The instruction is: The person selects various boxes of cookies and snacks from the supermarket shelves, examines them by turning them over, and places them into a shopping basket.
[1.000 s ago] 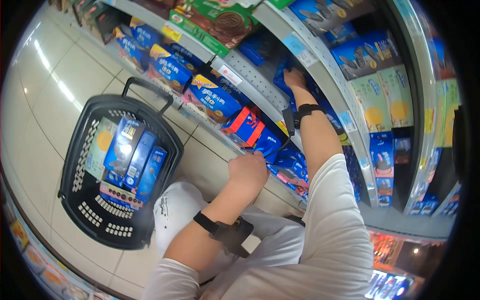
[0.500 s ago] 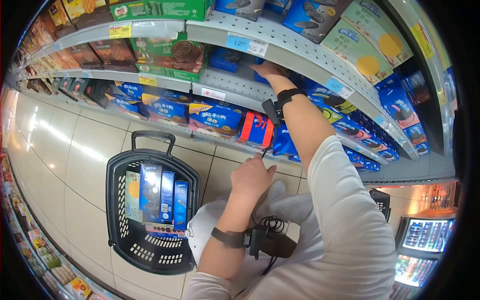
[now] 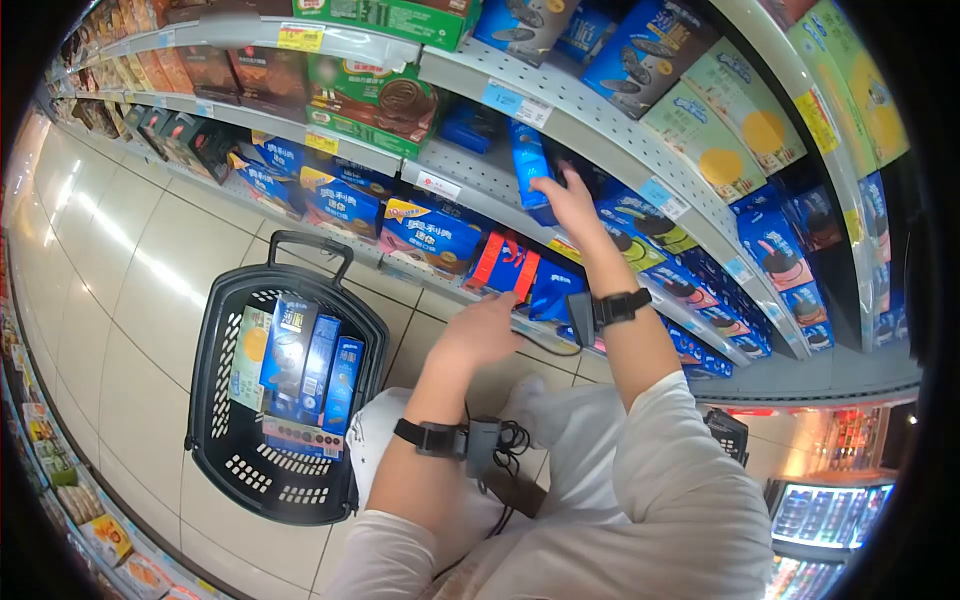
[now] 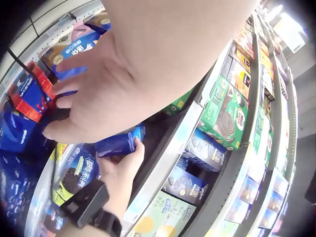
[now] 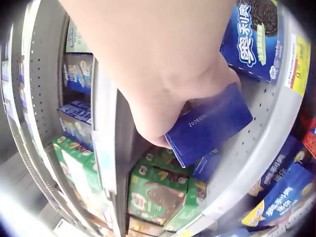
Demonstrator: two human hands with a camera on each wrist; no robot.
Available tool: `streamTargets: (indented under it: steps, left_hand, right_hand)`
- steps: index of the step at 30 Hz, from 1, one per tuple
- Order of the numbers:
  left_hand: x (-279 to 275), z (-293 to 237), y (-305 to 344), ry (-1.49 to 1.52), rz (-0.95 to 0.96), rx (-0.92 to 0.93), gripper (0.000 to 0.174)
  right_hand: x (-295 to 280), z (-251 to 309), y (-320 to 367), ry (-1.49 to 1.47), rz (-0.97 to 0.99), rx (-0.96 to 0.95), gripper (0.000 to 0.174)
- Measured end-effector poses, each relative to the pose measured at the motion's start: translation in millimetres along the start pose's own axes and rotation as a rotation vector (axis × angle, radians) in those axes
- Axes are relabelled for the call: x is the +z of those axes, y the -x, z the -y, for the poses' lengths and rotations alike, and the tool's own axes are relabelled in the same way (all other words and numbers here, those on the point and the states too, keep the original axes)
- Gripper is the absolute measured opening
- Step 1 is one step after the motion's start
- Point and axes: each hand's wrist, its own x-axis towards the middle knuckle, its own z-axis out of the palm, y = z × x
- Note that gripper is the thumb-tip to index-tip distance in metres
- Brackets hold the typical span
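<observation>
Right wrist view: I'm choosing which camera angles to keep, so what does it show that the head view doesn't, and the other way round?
Only the right wrist view shows the printed digits on the blue box, though not all of them can be read.

Only the head view shows the black basket on the floor, the boxes in it, and the left hand.

Both show the right hand gripping the blue box, and green boxes on the shelves.
</observation>
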Motion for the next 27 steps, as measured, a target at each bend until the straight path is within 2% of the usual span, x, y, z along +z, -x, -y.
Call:
streamTargets:
  steps: [2,3,4,5,6,8,9,11,13,18,21,25,27]
  left_hand:
    - [4,12,-2,0.103,0.161,0.191,0.059]
    - [3,14,-5,0.101,0.168,0.193,0.059]
    - [2,16,-8,0.166,-0.016,0.205,0.068]
    - [3,13,-11,0.23,-0.198,0.216,0.077]
    - [-4,-1,-6,0.225,-0.185,0.216,0.077]
    - [-13,-27,6,0.207,-0.471,0.456,0.091]
    - [-7,-35,7,0.199,-0.459,0.46,0.091]
    - [7,-49,10,0.269,-0.313,0.483,0.1]
    - [19,-52,8,0.218,-0.291,0.491,0.097]
    - [36,-52,10,0.07,-0.259,0.568,0.075]
    - [44,-58,13,0.029,-0.276,0.529,0.071]
    - [57,-66,14,-0.014,-0.318,0.516,0.069]
    - [57,-69,15,0.113,-0.288,0.558,0.071]
  right_hand:
    - [-11,0,34,-0.061,0.044,-0.023,0.073]
    - [-18,6,53,-0.124,0.086,-0.054,0.073]
    - [-24,15,73,-0.243,0.156,-0.039,0.066]
    - [-32,29,96,-0.37,0.236,0.062,0.066]
    - [-38,31,114,-0.522,0.268,0.111,0.066]
    - [-46,34,149,-0.832,0.334,0.228,0.066]
    - [-49,35,163,-0.988,0.37,0.288,0.066]
    - [-51,20,179,-1.046,0.337,0.352,0.06]
    - [-57,10,188,-1.245,0.487,0.549,0.053]
    - [-60,-10,201,-1.346,0.576,0.594,0.045]
    - [-62,-13,203,-1.349,0.582,0.637,0.042]
    - [-67,-16,203,-1.389,0.599,0.592,0.042]
    - [-68,-18,205,-1.309,0.544,0.568,0.046]
